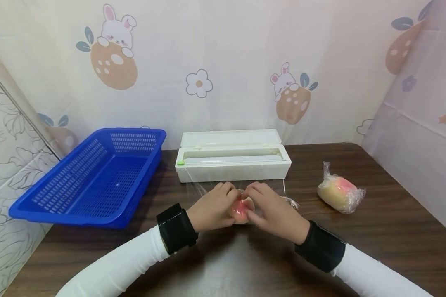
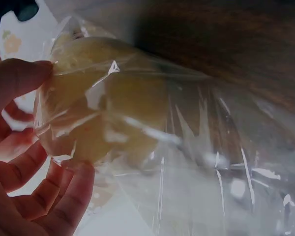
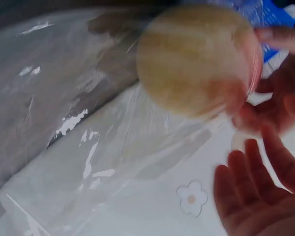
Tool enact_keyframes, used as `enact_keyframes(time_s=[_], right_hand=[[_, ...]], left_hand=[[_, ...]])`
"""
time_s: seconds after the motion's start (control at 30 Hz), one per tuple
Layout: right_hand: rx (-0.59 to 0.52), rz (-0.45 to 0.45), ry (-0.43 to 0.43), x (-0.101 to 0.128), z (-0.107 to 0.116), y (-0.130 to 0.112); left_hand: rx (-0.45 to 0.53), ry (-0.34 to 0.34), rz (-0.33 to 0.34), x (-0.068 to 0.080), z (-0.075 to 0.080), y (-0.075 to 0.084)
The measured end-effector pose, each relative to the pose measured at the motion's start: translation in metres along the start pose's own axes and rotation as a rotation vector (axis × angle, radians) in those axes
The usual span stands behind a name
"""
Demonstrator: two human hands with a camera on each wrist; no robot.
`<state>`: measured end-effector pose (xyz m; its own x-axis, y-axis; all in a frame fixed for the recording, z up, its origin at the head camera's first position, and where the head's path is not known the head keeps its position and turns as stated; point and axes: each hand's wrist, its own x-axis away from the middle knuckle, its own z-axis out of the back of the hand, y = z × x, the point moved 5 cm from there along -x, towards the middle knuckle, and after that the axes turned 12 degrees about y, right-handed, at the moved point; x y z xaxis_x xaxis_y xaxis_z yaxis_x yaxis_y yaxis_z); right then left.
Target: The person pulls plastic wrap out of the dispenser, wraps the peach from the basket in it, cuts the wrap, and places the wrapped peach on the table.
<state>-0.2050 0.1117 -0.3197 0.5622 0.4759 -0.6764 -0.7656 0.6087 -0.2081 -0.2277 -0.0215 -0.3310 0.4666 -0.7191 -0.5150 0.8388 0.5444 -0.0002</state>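
Note:
In the head view, a pink and yellow peach [image 1: 240, 210] lies between my two hands in front of a white cling film dispenser [image 1: 234, 171]. Clear cling film [image 2: 226, 162] covers the peach and spreads out from it. My left hand [image 1: 213, 208] holds the peach, its thumb and fingertips against the wrapped side in the left wrist view. On the other side is my right hand [image 1: 276, 212]; in the right wrist view its thumb is at the peach's pink edge. The other right fingers are loosely bent, apart from the peach and slightly blurred.
A blue plastic basket [image 1: 135, 198] stands on the left of the brown wooden table [image 1: 386, 247]. To the right lies another peach [image 1: 340, 194] wrapped in film. The dispenser's lid [image 1: 230, 138] is raised, and a patterned curtain [image 1: 238, 49] hangs behind.

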Motion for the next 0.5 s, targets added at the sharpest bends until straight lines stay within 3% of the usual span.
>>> enact_keyframes(time_s=[0.13,0.33,0.5], right_hand=[[0.063,0.029,-0.042,0.003,-0.010,-0.002],[0.106,0.047,-0.041,0.000,-0.018,0.005],[0.078,0.014,-0.103,-0.007,-0.021,0.016]], left_hand=[[0.053,-0.020,0.026,-0.005,-0.002,-0.007],[0.217,-0.111,0.168,-0.007,-0.002,-0.022],[0.244,-0.066,0.190,-0.011,0.004,-0.028]])
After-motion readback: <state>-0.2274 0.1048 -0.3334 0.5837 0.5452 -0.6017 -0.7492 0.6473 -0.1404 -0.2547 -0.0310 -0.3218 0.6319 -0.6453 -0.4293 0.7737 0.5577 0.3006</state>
